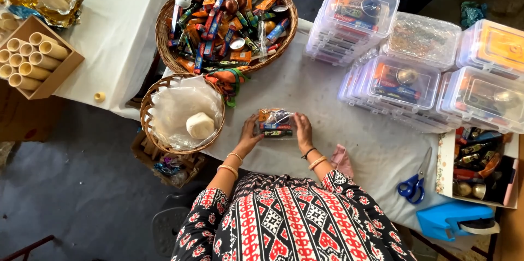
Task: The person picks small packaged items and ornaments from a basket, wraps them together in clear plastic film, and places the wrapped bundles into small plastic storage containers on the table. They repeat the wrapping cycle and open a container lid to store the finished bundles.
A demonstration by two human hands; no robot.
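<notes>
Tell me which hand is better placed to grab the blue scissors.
Right, probably. The right hand flanks the clear box on the side nearer the blue scissors, which lie to the person's right; the left hand would have to cross the body.

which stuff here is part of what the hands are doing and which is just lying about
In use:
- left hand and right hand, both holding the clear box of small items
- big basket of wrapped items

Lying about:
- blue scissors
- cardboard tubes
- stacked filled boxes
- small basket
</notes>
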